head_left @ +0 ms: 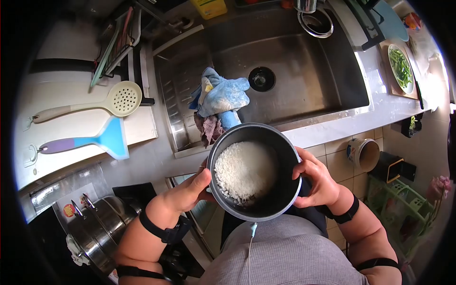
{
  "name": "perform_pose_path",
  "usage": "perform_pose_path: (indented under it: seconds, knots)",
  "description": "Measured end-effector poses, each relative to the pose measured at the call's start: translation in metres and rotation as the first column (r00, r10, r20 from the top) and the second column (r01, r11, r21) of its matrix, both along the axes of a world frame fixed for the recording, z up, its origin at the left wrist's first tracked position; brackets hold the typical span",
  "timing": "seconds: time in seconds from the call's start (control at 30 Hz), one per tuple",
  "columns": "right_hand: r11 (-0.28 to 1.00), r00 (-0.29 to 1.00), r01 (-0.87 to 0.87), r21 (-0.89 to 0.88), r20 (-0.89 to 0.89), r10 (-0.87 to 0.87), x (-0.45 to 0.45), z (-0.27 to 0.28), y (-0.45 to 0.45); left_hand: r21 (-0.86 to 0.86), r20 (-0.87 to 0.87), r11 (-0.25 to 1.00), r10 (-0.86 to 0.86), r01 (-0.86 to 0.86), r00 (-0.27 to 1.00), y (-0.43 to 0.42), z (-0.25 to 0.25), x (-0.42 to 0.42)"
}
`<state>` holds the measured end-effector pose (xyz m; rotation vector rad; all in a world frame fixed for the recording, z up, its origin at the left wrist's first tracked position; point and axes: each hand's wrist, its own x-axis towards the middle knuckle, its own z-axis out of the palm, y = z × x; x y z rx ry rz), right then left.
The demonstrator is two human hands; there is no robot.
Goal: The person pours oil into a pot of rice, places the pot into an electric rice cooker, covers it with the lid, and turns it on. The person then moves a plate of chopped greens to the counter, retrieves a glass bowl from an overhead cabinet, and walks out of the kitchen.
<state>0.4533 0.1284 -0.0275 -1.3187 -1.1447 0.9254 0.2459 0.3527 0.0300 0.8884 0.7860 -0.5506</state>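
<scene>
A round dark pot (289, 159) with white rice and cloudy water (244, 168) inside is held up in front of my body, near the sink's front edge. The rice lies heaped toward the pot's left side. My left hand (190, 190) grips the left wall, thumb on the outside near the rim. On the other side my right hand (316, 178) holds the right rim, its fingers bent round the edge. Just beyond the pot, a blue cloth (223, 95) and a brownish cloth (208, 127) lie on the left part of the sink.
The metal sink (304, 66) has a drain (261, 79). A slotted ladle (124, 99) and a blue spatula (112, 138) lie at left, above a steel pot (102, 232). At right are a plate of cut greens (400, 69), a knife (419, 90) and a green basket (399, 204).
</scene>
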Motion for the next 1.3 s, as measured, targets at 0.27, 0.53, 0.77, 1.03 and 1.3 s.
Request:
perform_pose_path:
  seconds: [0.27, 0.53, 0.77, 1.03, 1.3]
  knots:
    - [0.998, 0.998, 0.052, 0.042, -0.05, -0.05, -0.003, -0.002, 0.01, 0.342, 0.452, 0.916, 0.038, -0.212, 0.891, -0.021, 0.01, 0.005]
    - [0.999, 0.977, 0.036, 0.01, -0.21, -0.033, -0.009, -0.004, 0.018, 0.957, 0.263, 0.245, -0.522, -0.153, 0.811, -0.022, 0.036, 0.001]
    - [0.999, 0.978, 0.001, 0.038, -0.209, 0.007, -0.014, -0.005, 0.023, 0.925, 0.368, 0.282, -0.492, -0.255, 0.789, -0.022, 0.037, 0.016]
    - [0.999, 0.969, -0.016, 0.035, -0.245, 0.024, -0.016, -0.008, 0.022, 0.914, 0.385, 0.306, -0.435, -0.268, 0.814, -0.024, 0.037, 0.02]
    - [0.999, 0.991, -0.024, 0.038, -0.127, 0.028, -0.015, -0.009, 0.02, 0.899, 0.426, 0.321, -0.482, -0.298, 0.765, -0.019, 0.036, 0.023]
